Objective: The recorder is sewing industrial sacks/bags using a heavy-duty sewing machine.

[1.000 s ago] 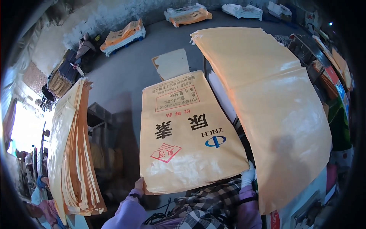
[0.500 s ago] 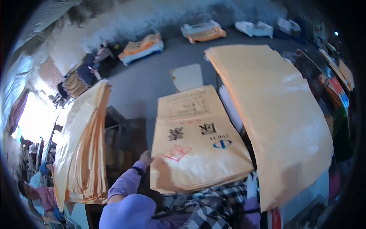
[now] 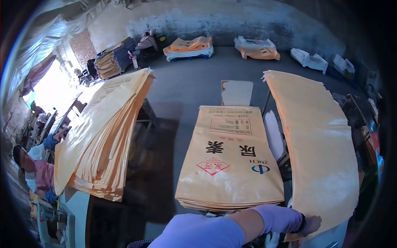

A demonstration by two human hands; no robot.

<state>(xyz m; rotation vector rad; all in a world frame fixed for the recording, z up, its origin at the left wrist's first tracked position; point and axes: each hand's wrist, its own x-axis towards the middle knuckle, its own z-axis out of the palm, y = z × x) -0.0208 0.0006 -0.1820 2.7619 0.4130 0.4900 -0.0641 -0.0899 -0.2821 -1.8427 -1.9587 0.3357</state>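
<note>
Sacks of plain orange woven plastic lie in a long stack (image 3: 318,140) on the person's right, running from the near edge well away across the room. At its near corner one hand (image 3: 312,225) rests on the lowest sack, at the end of a lilac-sleeved forearm (image 3: 231,227) that crosses the bottom of the view from left to right; a dark band sits at the wrist. The fingers lie on the sack's edge, but whether they pinch it or lie flat I cannot tell, nor is it clear which of the two hands this is. No second hand shows.

Just left of that stack, straight ahead, sits a shorter pile of printed sacks (image 3: 231,161), orange with dark characters, a red diamond mark and a blue emblem, its edges squared and layered at the near end. A narrow gap with a white strip (image 3: 273,134) separates the two piles.

Farther left, across a dark shadowed gap, a thick fanned pile of orange sacks (image 3: 103,132) slopes over a surface (image 3: 76,206). Beside it at the left rim another person in pink (image 3: 35,173) is bent over.

Beyond, a pale board (image 3: 236,92) lies on the grey floor (image 3: 190,87), and more sack heaps (image 3: 189,47) line the far wall.
</note>
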